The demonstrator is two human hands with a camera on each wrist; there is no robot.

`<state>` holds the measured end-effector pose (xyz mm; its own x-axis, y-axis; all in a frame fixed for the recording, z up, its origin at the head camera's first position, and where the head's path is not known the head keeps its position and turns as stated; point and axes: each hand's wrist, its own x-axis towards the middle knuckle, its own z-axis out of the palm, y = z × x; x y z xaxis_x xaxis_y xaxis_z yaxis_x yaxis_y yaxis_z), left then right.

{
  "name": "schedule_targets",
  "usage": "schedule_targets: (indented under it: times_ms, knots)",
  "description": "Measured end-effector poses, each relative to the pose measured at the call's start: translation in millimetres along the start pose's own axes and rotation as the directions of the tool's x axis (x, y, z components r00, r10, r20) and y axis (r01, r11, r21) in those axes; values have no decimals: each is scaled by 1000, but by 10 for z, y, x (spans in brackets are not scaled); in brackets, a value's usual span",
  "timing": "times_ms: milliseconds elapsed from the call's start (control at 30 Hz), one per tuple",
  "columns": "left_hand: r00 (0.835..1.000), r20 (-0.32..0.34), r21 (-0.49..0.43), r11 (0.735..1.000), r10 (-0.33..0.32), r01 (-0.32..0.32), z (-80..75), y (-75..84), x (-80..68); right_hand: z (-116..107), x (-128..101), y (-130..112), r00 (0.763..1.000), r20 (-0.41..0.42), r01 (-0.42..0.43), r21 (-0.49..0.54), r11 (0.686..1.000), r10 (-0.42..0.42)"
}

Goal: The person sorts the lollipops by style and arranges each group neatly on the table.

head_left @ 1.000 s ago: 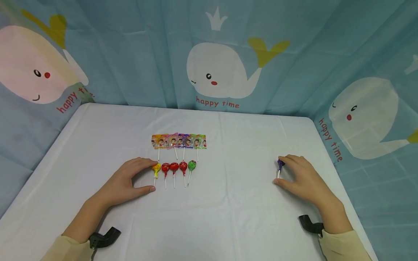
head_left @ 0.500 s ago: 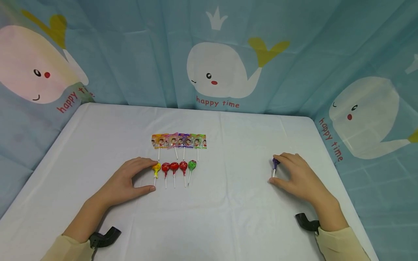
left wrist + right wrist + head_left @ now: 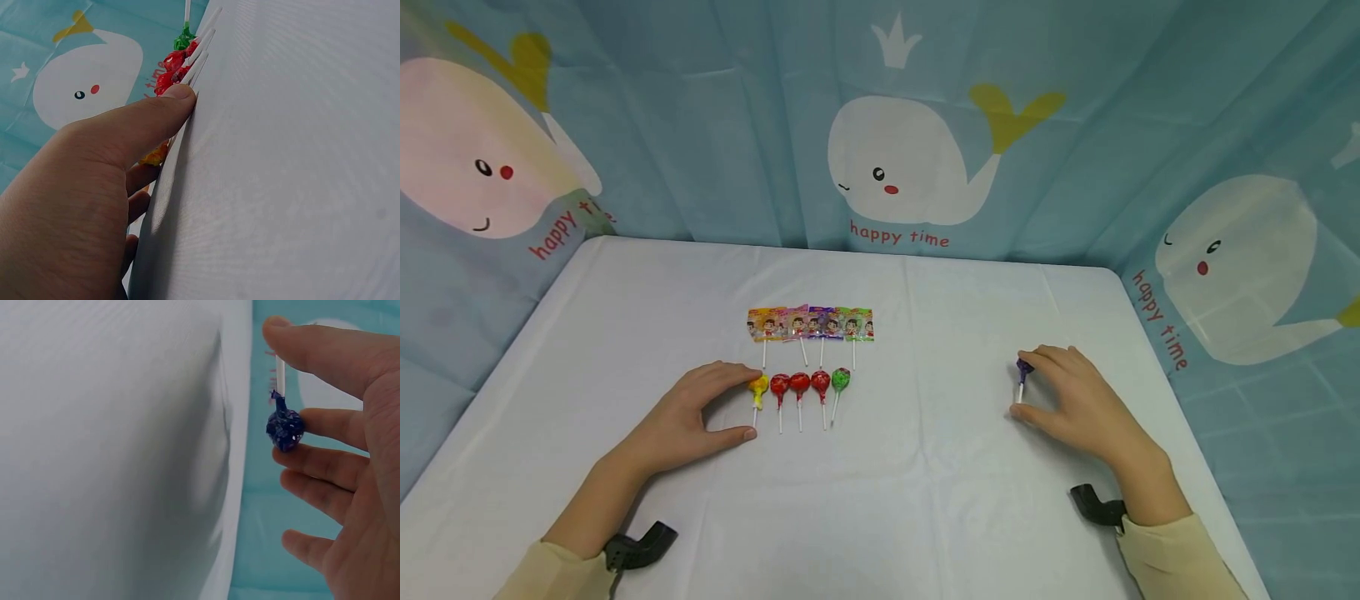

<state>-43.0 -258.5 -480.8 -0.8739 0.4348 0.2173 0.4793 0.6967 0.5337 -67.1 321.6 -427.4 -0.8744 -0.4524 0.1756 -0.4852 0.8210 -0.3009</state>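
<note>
On the white table (image 3: 925, 500) lies a row of round lollipops: yellow (image 3: 759, 388), three red ones (image 3: 800, 383) and green (image 3: 841, 379). My left hand (image 3: 751, 408) arches over the yellow lollipop (image 3: 155, 155), forefinger on its head and thumb (image 3: 181, 94) at the stick's end. To the right, my right hand (image 3: 1019, 387) pinches a purple lollipop (image 3: 1022, 367) between forefinger and thumb. In the right wrist view the purple lollipop (image 3: 285, 428) hangs clear of the cloth.
Several flat lollipops in colourful wrappers (image 3: 810, 323) lie in a row just behind the round ones. A blue whale-print curtain (image 3: 895, 158) closes off the back and sides. The table's right edge (image 3: 1157, 350) is near my right hand.
My right hand has carried the purple lollipop a little to the left and away from me. The left hand and the row have not moved.
</note>
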Motion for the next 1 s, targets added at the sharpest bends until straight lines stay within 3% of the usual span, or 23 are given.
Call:
schedule_targets:
  times_ms: [1000]
  knots:
    - [1000, 4, 0, 1000, 3, -3, 9, -19, 2, 32, 368, -318, 995, 17, 97, 49, 994, -98]
